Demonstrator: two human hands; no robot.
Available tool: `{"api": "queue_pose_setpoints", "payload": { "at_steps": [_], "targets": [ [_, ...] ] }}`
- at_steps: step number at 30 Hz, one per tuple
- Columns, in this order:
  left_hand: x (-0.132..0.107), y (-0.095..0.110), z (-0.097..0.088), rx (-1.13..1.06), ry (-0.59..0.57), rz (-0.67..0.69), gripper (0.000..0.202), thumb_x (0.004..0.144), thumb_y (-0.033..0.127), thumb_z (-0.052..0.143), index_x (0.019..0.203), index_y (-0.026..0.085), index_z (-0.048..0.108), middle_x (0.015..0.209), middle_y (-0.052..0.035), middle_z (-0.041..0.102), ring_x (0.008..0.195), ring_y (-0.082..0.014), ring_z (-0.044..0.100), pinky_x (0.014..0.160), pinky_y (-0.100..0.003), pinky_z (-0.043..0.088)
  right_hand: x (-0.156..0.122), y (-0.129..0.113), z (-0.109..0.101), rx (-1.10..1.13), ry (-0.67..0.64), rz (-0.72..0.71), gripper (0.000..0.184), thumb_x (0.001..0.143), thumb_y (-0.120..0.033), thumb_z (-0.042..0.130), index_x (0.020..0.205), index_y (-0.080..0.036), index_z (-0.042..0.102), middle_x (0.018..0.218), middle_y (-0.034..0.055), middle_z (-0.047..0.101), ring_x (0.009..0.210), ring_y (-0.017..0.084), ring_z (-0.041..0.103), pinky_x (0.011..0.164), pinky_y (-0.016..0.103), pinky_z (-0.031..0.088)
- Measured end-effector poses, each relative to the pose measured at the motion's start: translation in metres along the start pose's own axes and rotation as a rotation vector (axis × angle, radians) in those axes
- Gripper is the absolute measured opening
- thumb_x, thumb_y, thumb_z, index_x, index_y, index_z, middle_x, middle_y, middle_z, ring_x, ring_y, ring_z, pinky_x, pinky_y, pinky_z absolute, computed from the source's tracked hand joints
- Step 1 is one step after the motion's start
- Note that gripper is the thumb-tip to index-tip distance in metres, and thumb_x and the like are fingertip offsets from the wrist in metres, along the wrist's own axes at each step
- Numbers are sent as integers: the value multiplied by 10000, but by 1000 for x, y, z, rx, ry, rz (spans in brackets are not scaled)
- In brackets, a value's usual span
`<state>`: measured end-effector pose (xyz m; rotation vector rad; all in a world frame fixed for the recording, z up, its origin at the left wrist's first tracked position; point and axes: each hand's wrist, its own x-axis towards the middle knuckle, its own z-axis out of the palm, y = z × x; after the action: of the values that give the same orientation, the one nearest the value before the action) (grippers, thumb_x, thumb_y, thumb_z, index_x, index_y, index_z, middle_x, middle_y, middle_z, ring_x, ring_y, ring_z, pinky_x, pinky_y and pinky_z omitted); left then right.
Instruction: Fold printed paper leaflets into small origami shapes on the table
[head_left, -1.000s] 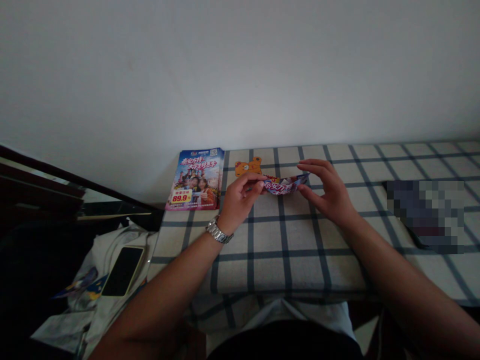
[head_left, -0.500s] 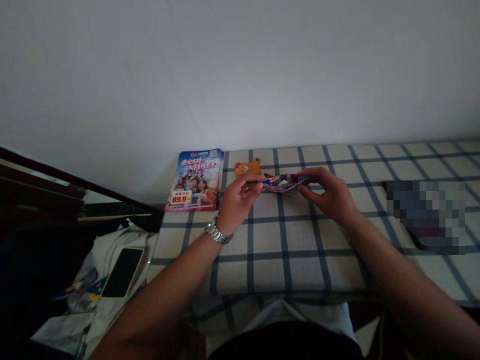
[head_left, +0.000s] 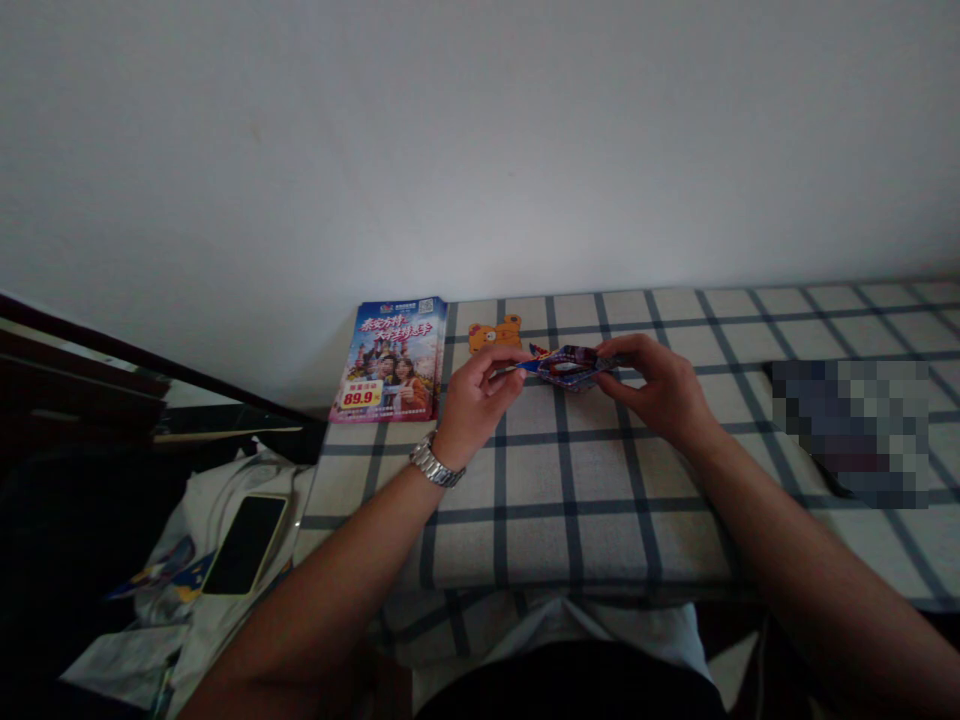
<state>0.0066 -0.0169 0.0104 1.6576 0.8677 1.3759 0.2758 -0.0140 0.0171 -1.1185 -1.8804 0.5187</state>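
Note:
A small folded paper piece [head_left: 568, 365], printed in purple, blue and red, is held just above the checked tablecloth [head_left: 570, 480] near the wall. My left hand [head_left: 476, 400], with a metal watch at the wrist, pinches its left tip. My right hand [head_left: 660, 390] pinches its right end with curled fingers. The paper is spread between the two hands and its hollow middle shows.
A colourful flyer [head_left: 391, 358] marked 89.9 lies at the cloth's far left corner. An orange bear-shaped card [head_left: 495, 333] lies beside it. A blurred dark object [head_left: 851, 430] sits at the right. Off the table's left edge, a phone [head_left: 246, 540] rests on white cloth.
My right hand went from open fingers over the paper to a closed pinch on its right end. The folded paper has spread open between both hands, showing its inside.

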Motion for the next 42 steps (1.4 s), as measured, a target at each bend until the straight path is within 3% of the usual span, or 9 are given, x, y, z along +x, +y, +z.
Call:
{"api": "queue_pose_setpoints", "payload": {
  "at_steps": [8, 15, 29, 37, 42],
  "targets": [
    [0, -2, 1, -1, 9, -15, 201, 967, 334, 724, 1120, 212, 678, 1141, -75, 732, 1102, -170, 725, 989, -343, 626, -2, 5, 3, 52, 7, 52, 309, 888, -357, 774, 1144, -241, 646, 1109, 71, 774, 1002, 264, 774, 918, 446, 652],
    [-1, -2, 1, -11, -5, 9, 198, 971, 323, 718, 1126, 208, 672, 1143, -70, 711, 1109, -162, 709, 1000, -327, 615, -3, 6, 4, 101, 16, 53, 261, 885, -308, 776, 1071, -249, 603, 1128, 65, 755, 1030, 255, 763, 959, 456, 633],
    [-1, 0, 1, 18, -17, 25, 184, 1000, 335, 678, 1145, 222, 670, 1145, -71, 696, 1112, -177, 701, 999, -360, 615, 4, -7, -1, -34, 7, -104, 102, 948, -273, 696, 1046, -264, 671, 1062, 72, 737, 1001, 260, 725, 869, 450, 629],
    [3, -2, -6, 299, 19, 171, 262, 1028, 317, 622, 1283, 264, 652, 1310, -87, 609, 1275, -218, 598, 1092, -422, 565, 1, -3, 1, 89, 67, 67, 209, 925, -390, 740, 1064, -245, 682, 1067, 64, 773, 947, 253, 777, 871, 428, 659],
    [2, -8, -5, 366, -42, 143, 455, 1032, 300, 599, 1479, 293, 516, 1449, -115, 560, 1319, -247, 587, 1123, -482, 539, 1, -2, 0, 94, 105, 134, 221, 935, -384, 726, 1096, -244, 671, 1076, 68, 797, 936, 252, 786, 854, 427, 665]
  ]
}}
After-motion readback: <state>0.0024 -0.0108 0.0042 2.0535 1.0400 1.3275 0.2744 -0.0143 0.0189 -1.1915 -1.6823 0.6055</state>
